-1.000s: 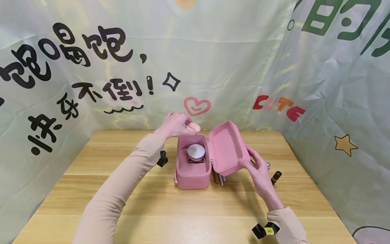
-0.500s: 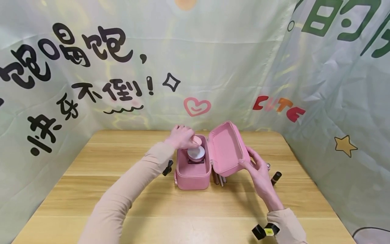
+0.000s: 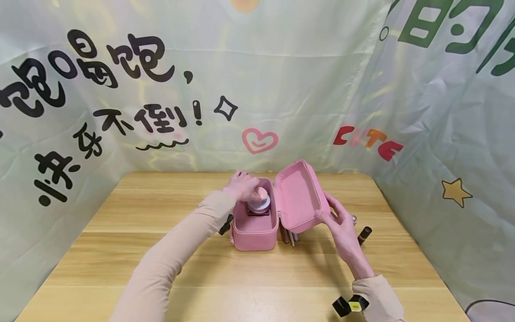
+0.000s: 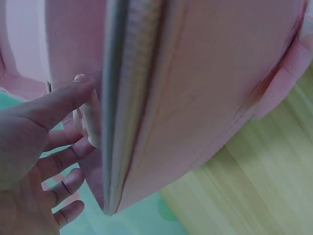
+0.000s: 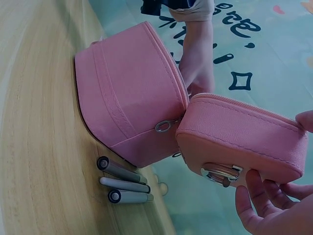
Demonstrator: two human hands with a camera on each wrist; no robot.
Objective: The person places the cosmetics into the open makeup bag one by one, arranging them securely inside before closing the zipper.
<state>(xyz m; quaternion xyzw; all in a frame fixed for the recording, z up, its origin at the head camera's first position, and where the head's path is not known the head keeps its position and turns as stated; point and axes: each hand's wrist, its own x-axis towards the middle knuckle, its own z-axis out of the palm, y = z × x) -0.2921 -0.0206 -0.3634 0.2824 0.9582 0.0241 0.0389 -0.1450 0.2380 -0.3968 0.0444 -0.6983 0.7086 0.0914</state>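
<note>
Pink lid (image 3: 299, 194) — in right grip (image 3: 344, 230)

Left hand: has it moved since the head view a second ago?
Yes. Against the pink box, which sits in the same place, the left hand has gone down and rightward, its fingers now inside the box.

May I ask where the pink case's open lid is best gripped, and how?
Probably grip the lid by its free edge from the right, thumb on the rim, as the right hand does: the opposite edge is hinged to the case, and the lid's tilt leaves its outside reachable.
</note>
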